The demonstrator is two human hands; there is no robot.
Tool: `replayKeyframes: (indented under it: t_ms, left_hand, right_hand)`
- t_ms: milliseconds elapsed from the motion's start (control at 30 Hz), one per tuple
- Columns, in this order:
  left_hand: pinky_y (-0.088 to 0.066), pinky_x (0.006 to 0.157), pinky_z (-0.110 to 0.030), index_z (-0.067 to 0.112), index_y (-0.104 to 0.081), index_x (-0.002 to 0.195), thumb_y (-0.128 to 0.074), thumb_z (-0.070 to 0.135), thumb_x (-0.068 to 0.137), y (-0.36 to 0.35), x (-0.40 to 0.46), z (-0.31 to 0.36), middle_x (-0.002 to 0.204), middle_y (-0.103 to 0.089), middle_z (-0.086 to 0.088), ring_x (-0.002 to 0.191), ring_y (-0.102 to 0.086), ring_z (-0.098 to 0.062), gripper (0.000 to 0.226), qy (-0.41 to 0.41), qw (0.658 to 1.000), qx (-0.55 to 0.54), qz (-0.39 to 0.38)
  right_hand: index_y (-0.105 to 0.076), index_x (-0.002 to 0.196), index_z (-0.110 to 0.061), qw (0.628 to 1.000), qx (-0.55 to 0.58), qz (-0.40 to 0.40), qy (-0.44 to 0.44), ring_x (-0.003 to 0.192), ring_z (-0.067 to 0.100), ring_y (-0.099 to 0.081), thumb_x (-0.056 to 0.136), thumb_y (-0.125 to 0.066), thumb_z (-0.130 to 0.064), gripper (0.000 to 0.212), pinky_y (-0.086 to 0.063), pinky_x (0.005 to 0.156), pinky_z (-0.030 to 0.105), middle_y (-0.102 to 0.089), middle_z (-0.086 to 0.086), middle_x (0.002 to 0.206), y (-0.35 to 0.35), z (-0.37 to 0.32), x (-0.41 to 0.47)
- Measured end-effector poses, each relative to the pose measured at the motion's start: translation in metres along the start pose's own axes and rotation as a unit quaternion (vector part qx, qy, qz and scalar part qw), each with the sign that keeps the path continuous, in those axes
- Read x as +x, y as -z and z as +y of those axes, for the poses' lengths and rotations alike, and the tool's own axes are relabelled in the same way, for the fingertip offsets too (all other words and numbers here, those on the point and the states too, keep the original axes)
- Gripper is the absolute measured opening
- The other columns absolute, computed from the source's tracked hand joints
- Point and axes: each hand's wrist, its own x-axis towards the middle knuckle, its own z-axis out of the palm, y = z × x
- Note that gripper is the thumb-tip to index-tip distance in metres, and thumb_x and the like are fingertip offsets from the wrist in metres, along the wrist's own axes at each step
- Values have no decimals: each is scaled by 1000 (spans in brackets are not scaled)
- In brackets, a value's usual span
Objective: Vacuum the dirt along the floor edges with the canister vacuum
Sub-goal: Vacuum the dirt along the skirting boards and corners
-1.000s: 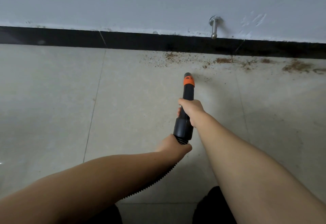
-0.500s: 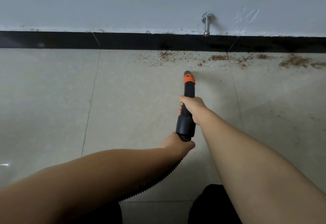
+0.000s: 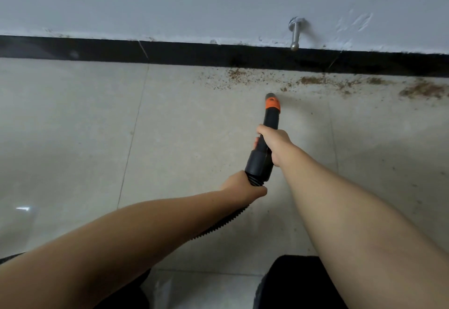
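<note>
A black vacuum nozzle with an orange collar points at the floor, its tip a little short of the wall. My right hand grips the nozzle's middle. My left hand holds the ribbed black hose just behind the nozzle's wide end. Brown dirt lies scattered on the tiles along the black baseboard, from above the tip out to a thicker patch at the far right. The canister is out of view.
A metal door stopper sticks out of the pale wall above the baseboard. Beige floor tiles stretch to the left with a grout line. My dark-clothed knees show at the bottom edge.
The nozzle tip has crept forward toward the dirt by the baseboard, and both hands went with it. Their grips are the same.
</note>
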Motion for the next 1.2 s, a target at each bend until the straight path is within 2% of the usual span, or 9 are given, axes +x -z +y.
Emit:
replayKeyframes:
  t_ms: [233, 400, 567, 667, 800, 867, 967, 1100, 1200]
  left_hand:
    - [-43, 57, -26, 23, -48, 81, -63, 21, 77, 24, -4, -35, 68, -54, 0, 59, -52, -18, 15, 15, 998, -34, 45]
    - [-46, 59, -28, 21, -51, 86, -63, 23, 76, 32, 7, -30, 72, -57, 0, 61, -54, -19, 16, -3, 1000, -17, 23]
    - [-48, 62, -30, 19, -52, 89, -62, 24, 74, 23, 15, -12, 72, -56, -1, 63, -54, -21, 18, -9, 999, -38, 9]
    - [-49, 62, -31, 22, -51, 84, -61, 23, 75, 23, 15, -17, 70, -56, -2, 62, -55, -22, 14, 8, 997, -74, 17]
    - [-44, 57, -26, 22, -48, 80, -61, 21, 76, 27, 4, -39, 67, -54, 0, 59, -52, -19, 14, 31, 993, -99, 48]
    - [-40, 54, -23, 21, -48, 82, -61, 21, 77, 34, 1, -49, 66, -53, 2, 57, -50, -17, 14, 33, 993, -88, 67]
    - [-43, 57, -26, 18, -52, 88, -62, 21, 77, 48, 0, -54, 68, -55, -1, 59, -52, -19, 15, 43, 991, -96, 81]
    - [-49, 62, -31, 23, -51, 87, -63, 22, 78, 62, 5, -48, 73, -59, -3, 63, -56, -22, 15, 34, 994, -68, 76]
    - [-52, 64, -32, 20, -52, 92, -63, 23, 76, 60, 12, -36, 74, -59, -2, 63, -57, -21, 19, 24, 997, -44, 57]
  right_hand:
    - [-51, 82, -8, 997, -43, -71, 2, 43, 16, -49, 84, -58, -4, 8, -47, 48, 25, -51, 6, 60, -51, 14, -2]
    - [-50, 85, -9, 1000, -16, -25, 6, 46, 18, -50, 84, -59, -7, 10, -47, 54, 29, -53, 7, 61, -45, 9, 6]
    - [-49, 85, -9, 1000, -26, 6, 9, 46, 18, -50, 84, -59, -7, 10, -47, 53, 28, -53, 6, 61, -30, -5, 15]
    - [-50, 86, -8, 998, -57, -25, 16, 40, 16, -49, 85, -58, -6, 9, -47, 48, 26, -53, 6, 57, -44, -4, 13]
    - [-51, 88, -7, 990, -117, -80, 21, 41, 17, -51, 84, -57, -7, 7, -48, 50, 25, -54, 7, 59, -67, 10, 5]
    - [-51, 88, -8, 988, -118, -99, 19, 40, 17, -51, 84, -57, -8, 7, -48, 50, 25, -54, 8, 59, -79, 15, 4]
    - [-50, 86, -7, 986, -109, -121, 19, 39, 18, -50, 83, -56, -7, 7, -48, 51, 24, -53, 7, 57, -94, 14, 3]
    - [-47, 83, -8, 993, -57, -97, 16, 39, 18, -48, 84, -57, -5, 10, -46, 50, 26, -50, 7, 56, -98, 8, 5]
    - [-47, 84, -8, 998, -21, -56, 16, 41, 18, -48, 84, -57, -5, 11, -46, 51, 27, -50, 7, 57, -82, 0, 11]
